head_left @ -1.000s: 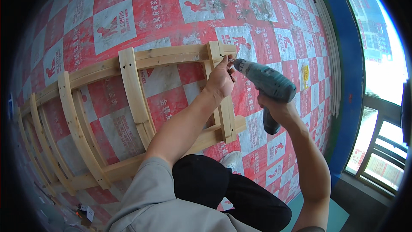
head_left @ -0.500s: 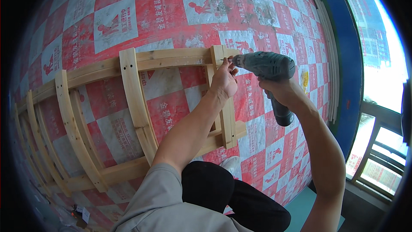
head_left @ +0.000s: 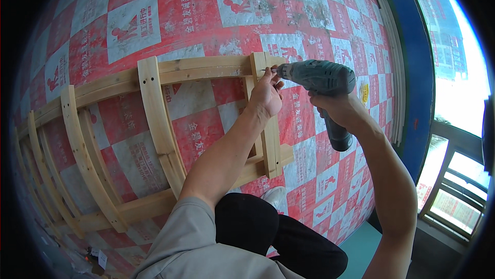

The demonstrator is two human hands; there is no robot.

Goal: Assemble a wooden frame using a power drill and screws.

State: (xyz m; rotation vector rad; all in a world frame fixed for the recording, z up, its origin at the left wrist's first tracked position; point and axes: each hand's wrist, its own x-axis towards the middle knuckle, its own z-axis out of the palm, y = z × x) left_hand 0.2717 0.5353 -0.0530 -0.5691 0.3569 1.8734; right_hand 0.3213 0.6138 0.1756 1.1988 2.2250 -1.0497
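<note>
My right hand (head_left: 340,108) grips the handle of a teal and black cordless drill (head_left: 319,77), its chuck pointing left over the far right corner of a wooden frame (head_left: 203,67). At the drill's tip, the fingers of my left hand (head_left: 266,96) are pinched together on a small screw (head_left: 266,69). The screw lies over the end of a pale crosspiece (head_left: 270,140), and the fingers hide most of it. My left forearm reaches across the frame's opening.
Several crosspieces span the frame to the left, among them a near board (head_left: 160,114) with dark screw holes. Red and white printed sheeting (head_left: 242,8) covers the floor. My knee (head_left: 247,222) is close to the frame's near rail. Windows (head_left: 454,176) line the right.
The frame and floor have shifted slightly left in view. Both hands keep their grips, and the drill remains at the same corner of the frame.
</note>
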